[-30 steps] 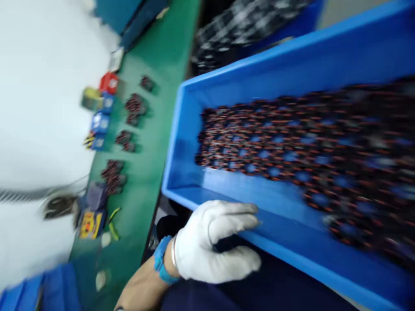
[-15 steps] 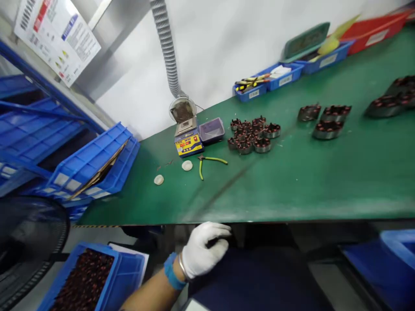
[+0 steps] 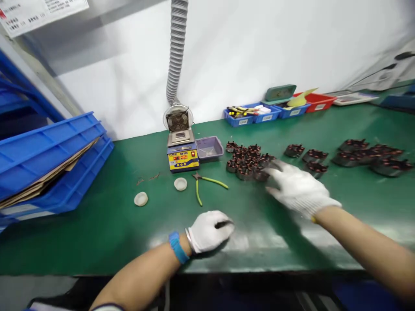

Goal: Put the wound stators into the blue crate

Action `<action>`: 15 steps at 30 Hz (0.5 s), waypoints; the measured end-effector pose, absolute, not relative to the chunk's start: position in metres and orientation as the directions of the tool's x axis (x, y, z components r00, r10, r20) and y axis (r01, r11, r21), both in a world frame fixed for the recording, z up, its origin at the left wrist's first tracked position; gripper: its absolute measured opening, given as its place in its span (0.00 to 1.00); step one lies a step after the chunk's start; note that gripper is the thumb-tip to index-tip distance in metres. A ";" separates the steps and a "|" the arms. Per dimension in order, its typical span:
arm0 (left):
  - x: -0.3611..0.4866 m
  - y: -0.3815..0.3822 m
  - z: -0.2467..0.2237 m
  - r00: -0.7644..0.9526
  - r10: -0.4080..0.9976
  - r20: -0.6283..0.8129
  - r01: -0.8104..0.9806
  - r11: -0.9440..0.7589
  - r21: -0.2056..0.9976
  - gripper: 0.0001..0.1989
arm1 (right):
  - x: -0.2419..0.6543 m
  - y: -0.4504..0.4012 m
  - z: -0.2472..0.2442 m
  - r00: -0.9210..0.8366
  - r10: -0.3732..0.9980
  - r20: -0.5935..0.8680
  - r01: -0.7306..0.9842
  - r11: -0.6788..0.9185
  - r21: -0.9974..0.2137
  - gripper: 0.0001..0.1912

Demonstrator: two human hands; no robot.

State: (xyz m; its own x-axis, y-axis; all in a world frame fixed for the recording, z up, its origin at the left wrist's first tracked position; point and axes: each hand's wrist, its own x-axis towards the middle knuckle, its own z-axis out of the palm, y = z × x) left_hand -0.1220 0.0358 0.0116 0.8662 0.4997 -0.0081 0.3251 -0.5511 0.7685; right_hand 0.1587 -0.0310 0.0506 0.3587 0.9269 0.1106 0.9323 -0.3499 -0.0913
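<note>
Both gloved hands have come up onto the green bench (image 3: pixel 97 224) since half a second ago. Left hand (image 3: pixel 209 232) rests curled at 6 o'clock, its grip loosely closed on nothing visible. Right hand (image 3: pixel 296 188), blurred, spreads open fingers touching the cluster of wound stators (image 3: pixel 248 160): dark ring-shaped cores with copper-red coils, grouped at 12 o'clock beside green-handled cutters (image 3: pixel 207 183).

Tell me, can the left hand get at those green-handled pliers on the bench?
Probably yes. The left hand rests on the green mat just in front of the pliers, with only bare mat between them; the right hand is off by the wound parts.
</note>
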 end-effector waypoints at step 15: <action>-0.120 0.038 0.002 0.708 0.659 -0.254 0.029 0.332 0.943 0.36 | 0.084 -0.023 0.035 0.342 0.940 -0.014 0.857 -0.318 -0.405 0.11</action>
State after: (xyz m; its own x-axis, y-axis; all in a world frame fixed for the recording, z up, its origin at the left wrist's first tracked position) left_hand -0.1202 0.0375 0.0024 0.7083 0.6587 -0.2537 0.0292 0.3317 0.9429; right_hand 0.0842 -0.0232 0.0349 0.3419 0.9396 -0.0140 0.8573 -0.3180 -0.4049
